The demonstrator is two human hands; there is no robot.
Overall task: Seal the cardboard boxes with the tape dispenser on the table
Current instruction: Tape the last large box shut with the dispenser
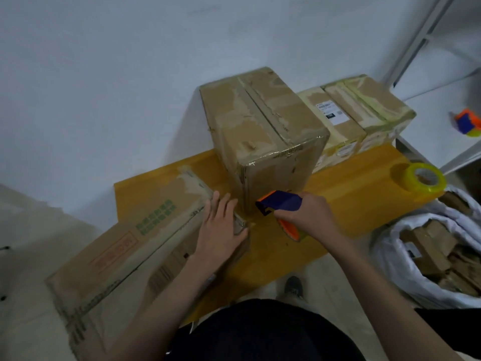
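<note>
With the left hand (pixel 221 225) pressing flat on the long box (pixel 125 246) at seven o'clock and the right hand (pixel 309 214) gripping the tape dispenser (pixel 279 204) just beside its end, this seam looks nearly taped, others uncertain.

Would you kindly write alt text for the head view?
A person's left hand presses flat on a long cardboard box while the right hand holds a tape dispenser at its end, on a yellow table.
</note>
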